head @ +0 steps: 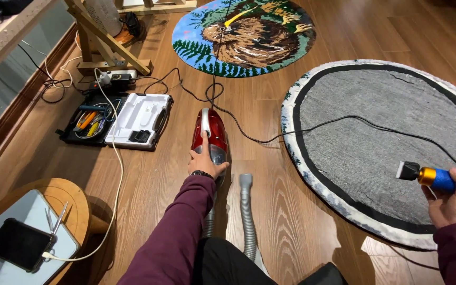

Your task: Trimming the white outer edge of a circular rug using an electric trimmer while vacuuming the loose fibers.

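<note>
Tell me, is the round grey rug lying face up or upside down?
Upside down: the round rug shows flat grey backing with a black band, and fluffy pile peeks out only around its rim.

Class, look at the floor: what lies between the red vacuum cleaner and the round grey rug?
In the head view, bare wooden floor separates the red vacuum cleaner from the round grey rug, crossed only by a black cord running onto the rug.

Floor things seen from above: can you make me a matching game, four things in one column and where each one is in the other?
Things:
1. red vacuum cleaner
2. blue and gold trimmer
3. phone
4. open tool case

Places:
A. on the round wooden stool
B. under the left hand
C. on the floor by the wooden frame
D. in the right hand

Pairs: 1-B, 2-D, 3-A, 4-C
</note>
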